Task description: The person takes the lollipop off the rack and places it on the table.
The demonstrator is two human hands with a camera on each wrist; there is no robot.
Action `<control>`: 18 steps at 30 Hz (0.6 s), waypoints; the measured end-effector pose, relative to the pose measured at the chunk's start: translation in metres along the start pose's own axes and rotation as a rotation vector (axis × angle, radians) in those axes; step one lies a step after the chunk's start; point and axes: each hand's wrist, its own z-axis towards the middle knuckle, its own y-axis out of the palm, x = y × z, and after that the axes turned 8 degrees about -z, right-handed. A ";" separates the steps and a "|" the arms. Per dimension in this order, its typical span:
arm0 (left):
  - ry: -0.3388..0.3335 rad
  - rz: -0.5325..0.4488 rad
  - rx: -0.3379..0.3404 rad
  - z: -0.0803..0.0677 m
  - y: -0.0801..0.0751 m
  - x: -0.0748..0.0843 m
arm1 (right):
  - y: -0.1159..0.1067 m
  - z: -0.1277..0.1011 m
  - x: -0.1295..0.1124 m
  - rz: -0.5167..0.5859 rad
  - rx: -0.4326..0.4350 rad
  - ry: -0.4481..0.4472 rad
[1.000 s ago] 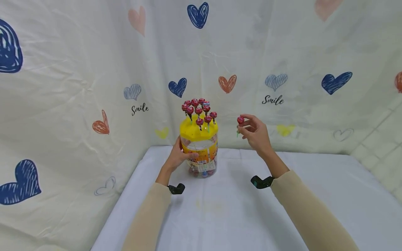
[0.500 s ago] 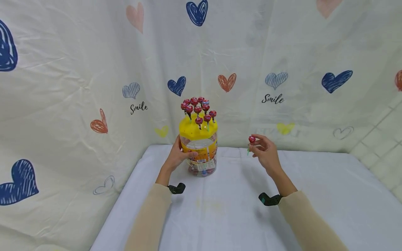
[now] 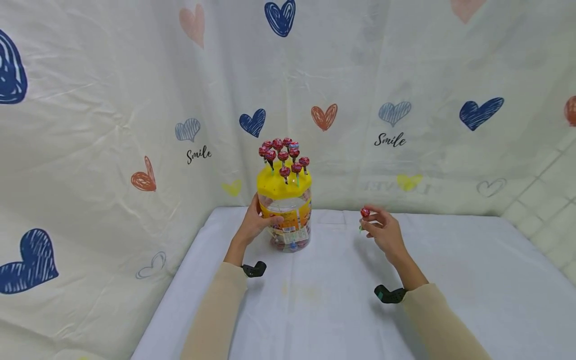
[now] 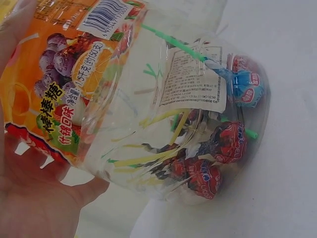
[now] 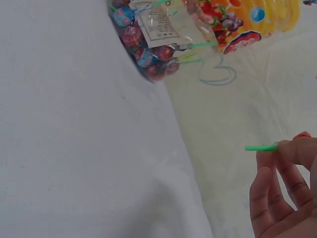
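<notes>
**Lollipop held clear of its display jar**

A person's right hand [image 3: 382, 231] is pinching a small red-wrapped lollipop on a thin green stick [image 3: 364, 214] between thumb and fingertips, holding it just above the white cloth-covered table [image 3: 450, 280] and well to the right of the jar. The sweet is looking very light, its stick thin and likely bendable, so the stick close under the head is probably the surest place to take it; the glossy wrapper may be slippery. The left hand [image 3: 256, 225] is wrapping around the side of a clear plastic jar with a yellow lid and orange fruit label [image 3: 288, 220], steadying it upright at the table's far edge. More red-wrapped lollipops [image 3: 283, 156] are standing upright in the lid, closely spaced, and may be crowding any approach from above. Loose wrapped lollipops [image 4: 223, 148] are lying at the jar's bottom. A cream curtain printed with hearts [image 3: 112, 125] is hanging close behind.
</notes>
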 end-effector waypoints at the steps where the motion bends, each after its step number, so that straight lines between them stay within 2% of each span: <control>1: 0.001 0.000 0.000 0.000 0.000 0.000 | 0.000 0.000 0.002 -0.007 -0.005 0.011; 10: -0.007 0.005 -0.003 0.000 -0.002 -0.003 | 0.004 0.002 0.026 -0.019 -0.088 0.099; 18: -0.001 -0.003 -0.015 0.000 -0.001 -0.001 | 0.011 0.009 0.042 -0.115 -0.156 0.171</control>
